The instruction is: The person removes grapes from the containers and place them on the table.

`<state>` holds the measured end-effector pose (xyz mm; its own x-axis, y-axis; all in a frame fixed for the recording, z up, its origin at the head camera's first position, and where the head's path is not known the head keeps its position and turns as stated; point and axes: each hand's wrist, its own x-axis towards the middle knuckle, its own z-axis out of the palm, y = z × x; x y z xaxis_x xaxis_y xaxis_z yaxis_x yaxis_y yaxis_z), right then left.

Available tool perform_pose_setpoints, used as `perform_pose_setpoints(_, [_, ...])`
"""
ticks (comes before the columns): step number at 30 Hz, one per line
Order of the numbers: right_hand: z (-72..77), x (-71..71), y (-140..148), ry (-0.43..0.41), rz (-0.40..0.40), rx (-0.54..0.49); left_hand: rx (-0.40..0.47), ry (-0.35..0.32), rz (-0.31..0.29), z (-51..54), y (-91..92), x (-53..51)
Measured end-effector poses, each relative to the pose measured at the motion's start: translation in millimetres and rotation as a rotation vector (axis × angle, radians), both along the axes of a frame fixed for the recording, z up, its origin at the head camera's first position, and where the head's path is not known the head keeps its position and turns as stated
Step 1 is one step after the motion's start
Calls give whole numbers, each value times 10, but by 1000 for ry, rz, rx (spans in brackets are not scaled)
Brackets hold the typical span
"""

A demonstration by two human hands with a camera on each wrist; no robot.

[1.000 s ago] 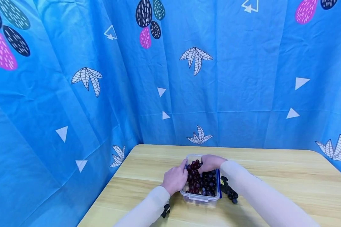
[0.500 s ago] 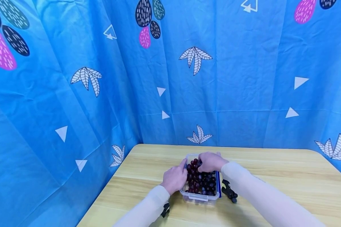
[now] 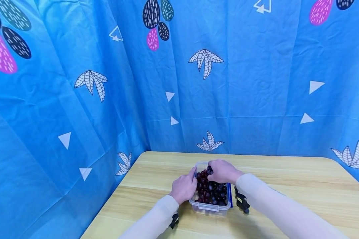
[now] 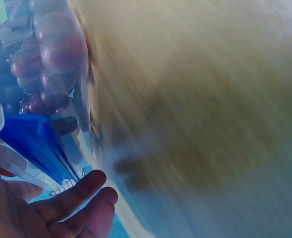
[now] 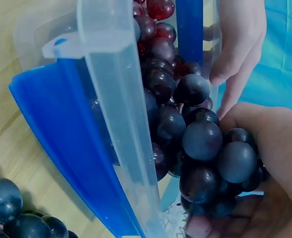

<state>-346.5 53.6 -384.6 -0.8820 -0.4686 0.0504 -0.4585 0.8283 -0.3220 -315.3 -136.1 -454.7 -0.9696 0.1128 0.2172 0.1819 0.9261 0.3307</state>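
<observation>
A clear plastic box (image 3: 208, 207) with blue side flaps holds red grapes (image 3: 201, 181) and dark grapes (image 3: 221, 197). My right hand (image 3: 222, 171), over the box's far right part, grips a dark bunch; in the right wrist view the fingers and thumb of this hand (image 5: 269, 168) curl round the dark grapes (image 5: 203, 140), which lie against the others. My left hand (image 3: 183, 188) rests at the left rim, index finger extended along it. In the left wrist view, the fingers of this hand (image 4: 61, 210) lie nearly straight beside a blue flap (image 4: 39, 146).
Another dark bunch (image 3: 241, 202) lies on the wooden table (image 3: 155, 172) right of the box, partly behind the right sleeve; the right wrist view shows its grapes (image 5: 27, 218) outside the blue flap. A blue patterned cloth (image 3: 257, 132) hangs behind and to the left.
My right hand has moved slightly left and up, and dark grapes now show at its fingertips, above the red ones. My left hand has stayed at the rim.
</observation>
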Motion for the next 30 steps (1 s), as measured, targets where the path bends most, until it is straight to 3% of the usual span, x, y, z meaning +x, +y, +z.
perform_pose_setpoints(14, [195, 169, 77, 15, 60, -79, -7, -5, -6, 2, -5, -13])
perform_pose_setpoints(30, [366, 235, 168, 99, 103, -136, -11, 4, -9, 6, -14, 6])
